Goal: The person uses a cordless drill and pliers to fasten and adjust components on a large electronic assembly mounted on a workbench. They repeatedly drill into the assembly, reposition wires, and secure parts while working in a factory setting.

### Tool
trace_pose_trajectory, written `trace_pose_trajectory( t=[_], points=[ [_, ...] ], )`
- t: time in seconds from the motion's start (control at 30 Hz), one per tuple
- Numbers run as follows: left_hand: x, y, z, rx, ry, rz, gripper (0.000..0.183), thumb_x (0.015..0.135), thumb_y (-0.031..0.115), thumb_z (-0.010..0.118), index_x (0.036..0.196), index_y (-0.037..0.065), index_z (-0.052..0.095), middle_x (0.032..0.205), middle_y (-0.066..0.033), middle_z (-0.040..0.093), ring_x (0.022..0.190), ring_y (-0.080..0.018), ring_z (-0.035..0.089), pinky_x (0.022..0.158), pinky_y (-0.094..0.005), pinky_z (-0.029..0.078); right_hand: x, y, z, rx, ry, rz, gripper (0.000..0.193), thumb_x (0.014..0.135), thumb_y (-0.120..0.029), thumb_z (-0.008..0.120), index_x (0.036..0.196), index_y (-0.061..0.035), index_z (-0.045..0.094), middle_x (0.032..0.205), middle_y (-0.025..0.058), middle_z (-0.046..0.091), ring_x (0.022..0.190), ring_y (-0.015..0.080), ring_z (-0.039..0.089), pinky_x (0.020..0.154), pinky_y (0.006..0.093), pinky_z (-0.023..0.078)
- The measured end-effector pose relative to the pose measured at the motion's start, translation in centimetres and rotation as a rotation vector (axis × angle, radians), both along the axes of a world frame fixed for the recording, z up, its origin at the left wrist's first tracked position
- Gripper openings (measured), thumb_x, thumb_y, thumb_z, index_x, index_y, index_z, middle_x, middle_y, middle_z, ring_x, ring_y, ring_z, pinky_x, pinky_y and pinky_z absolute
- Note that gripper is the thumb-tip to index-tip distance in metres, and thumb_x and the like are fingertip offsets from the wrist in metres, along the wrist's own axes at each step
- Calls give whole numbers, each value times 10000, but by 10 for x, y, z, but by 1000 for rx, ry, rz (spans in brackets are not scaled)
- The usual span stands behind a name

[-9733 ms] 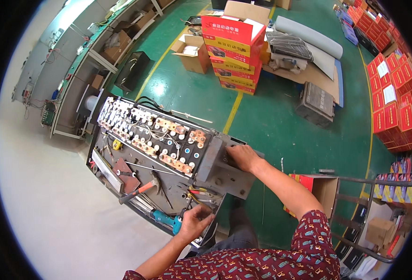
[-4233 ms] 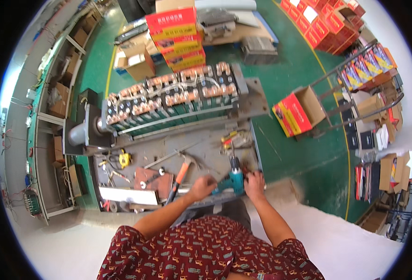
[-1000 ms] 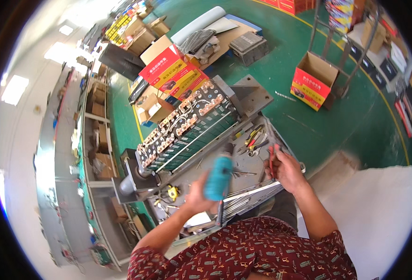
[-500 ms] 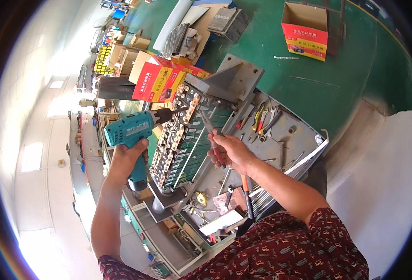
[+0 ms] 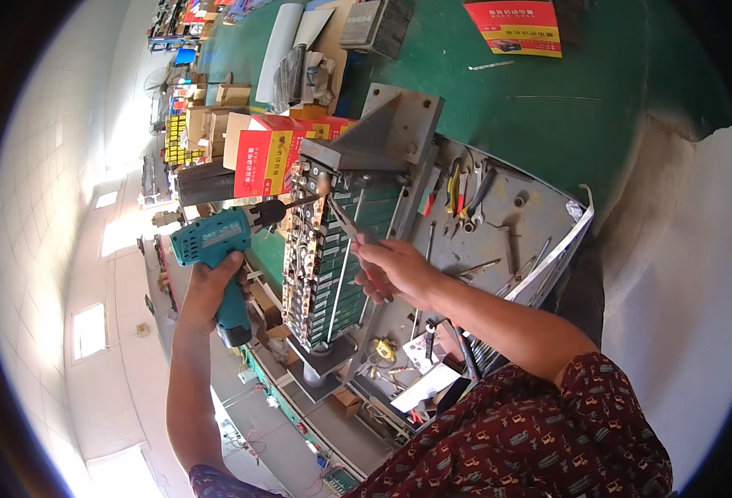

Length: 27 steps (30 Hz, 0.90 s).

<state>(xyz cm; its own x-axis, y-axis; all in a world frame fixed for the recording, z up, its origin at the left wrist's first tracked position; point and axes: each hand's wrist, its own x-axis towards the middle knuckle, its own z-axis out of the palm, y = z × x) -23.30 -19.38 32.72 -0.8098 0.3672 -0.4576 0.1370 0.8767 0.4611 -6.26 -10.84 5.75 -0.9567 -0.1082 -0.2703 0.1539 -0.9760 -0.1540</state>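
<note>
Both my hands busy: left hand (image 5: 208, 286) fisted on teal drill (image 5: 216, 249), right hand (image 5: 395, 270) pinching wrench (image 5: 341, 217) against battery pack (image 5: 333, 249) mid-frame. Risk: bit slips, shorts terminals.

A green workshop floor (image 5: 598, 108) spreads beyond the grey metal workbench (image 5: 540, 212), with red and yellow cartons (image 5: 270, 153) stacked beside it. White tiled wall (image 5: 46, 207) at left holds bright windows (image 5: 89, 330)

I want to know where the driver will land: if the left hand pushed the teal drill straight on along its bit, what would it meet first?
Most likely the terminal-covered end of the battery pack; the teal drill in the left hand aims there, though depth is unclear.
</note>
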Motion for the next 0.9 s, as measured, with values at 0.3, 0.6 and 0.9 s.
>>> trace_pose_trajectory(
  t=[0.3,0.6,0.9],
  points=[
    [0,17,8,-82,14,38,457,870,383,771,1135,68,572,775,-70,628,632,-167,638,581,-315,559,-21,-15,9,-91,-38,-36,337,1042,-391,571,867,-106,524,790,69,626,658,162,624,542,320,490],
    [-6,23,11,-106,-6,0,460,857,407,782,1110,78,583,759,-67,621,620,-178,635,587,-329,563,-29,-17,25,-97,-162,-88,334,1034,-356,570,898,-52,543,747,73,592,576,161,593,457,330,482],
    [-10,25,15,-108,-5,19,411,866,371,788,1089,88,589,784,-75,640,659,-179,647,619,-329,569,-30,-14,21,-61,-131,-40,345,1038,-420,576,928,-95,540,800,58,617,649,159,626,555,349,515]
  ],
)
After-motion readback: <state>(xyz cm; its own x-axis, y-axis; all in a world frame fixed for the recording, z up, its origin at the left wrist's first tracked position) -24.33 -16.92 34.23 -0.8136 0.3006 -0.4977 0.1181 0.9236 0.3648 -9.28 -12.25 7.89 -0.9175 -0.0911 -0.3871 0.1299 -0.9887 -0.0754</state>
